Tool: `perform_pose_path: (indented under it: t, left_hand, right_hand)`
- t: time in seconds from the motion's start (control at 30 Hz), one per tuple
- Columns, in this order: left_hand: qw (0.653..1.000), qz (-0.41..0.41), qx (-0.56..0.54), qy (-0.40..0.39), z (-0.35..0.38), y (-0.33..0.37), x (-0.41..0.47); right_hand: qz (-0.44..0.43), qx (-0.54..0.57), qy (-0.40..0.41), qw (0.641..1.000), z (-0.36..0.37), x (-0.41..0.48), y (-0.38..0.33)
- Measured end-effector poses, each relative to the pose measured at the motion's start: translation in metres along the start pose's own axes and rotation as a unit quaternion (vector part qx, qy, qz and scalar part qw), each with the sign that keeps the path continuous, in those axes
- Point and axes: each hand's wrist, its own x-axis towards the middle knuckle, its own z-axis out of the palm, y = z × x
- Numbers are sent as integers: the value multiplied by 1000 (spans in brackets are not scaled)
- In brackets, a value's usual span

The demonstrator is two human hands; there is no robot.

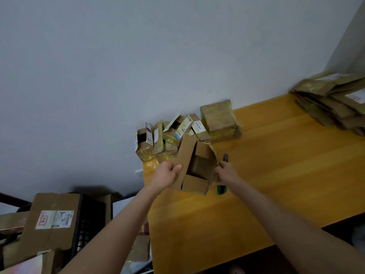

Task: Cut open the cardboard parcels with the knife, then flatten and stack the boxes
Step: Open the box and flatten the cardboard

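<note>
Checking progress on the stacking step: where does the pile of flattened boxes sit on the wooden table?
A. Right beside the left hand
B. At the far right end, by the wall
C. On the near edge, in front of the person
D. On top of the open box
B: the flattened boxes are piled at the far right end of the table, well away from the open box held by both hands.

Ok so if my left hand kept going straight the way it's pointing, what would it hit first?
The left hand already grips a flap of the opened cardboard box and points up and away toward the wall. Beyond that box, it would probably meet the cluster of small opened parcels by the wall, though depth is hard to judge.
</note>
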Motion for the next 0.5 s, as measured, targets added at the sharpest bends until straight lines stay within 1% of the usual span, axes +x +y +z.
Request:
perform_pose_path:
  t: [0.07,0.13,0.23,0.3,0.33,0.37,0.4,0.43,0.47,0.5]
  left_hand:
    - [1000,-1,-23,21,-6,3,1]
    - [998,-11,-53,33,-12,0,4]
    - [998,-6,-54,28,-18,-5,4]
    - [998,10,-50,28,-15,-3,4]
    - [998,24,-45,30,-14,0,4]
    - [998,37,-27,34,-13,4,4]
    - [998,58,0,39,-12,8,5]
    - [996,78,31,41,-11,11,7]
    - [993,98,58,36,-9,15,9]
    - [990,116,78,25,-9,21,9]
  right_hand:
    - [1,56,15,998,-4,-5,-1]
    - [4,108,-3,994,-7,-8,-3]
    - [2,115,-22,993,-12,-13,-8]
    - [-24,91,7,996,-16,-14,-11]
    - [-45,48,47,997,-18,-13,-13]
    - [-65,-36,98,992,-20,-14,-17]
    - [-81,-153,148,974,-23,-14,-21]
    - [-98,-267,186,940,-24,-15,-26]
    - [-120,-358,204,903,-26,-16,-30]
    - [-139,-418,208,873,-28,-17,-34]
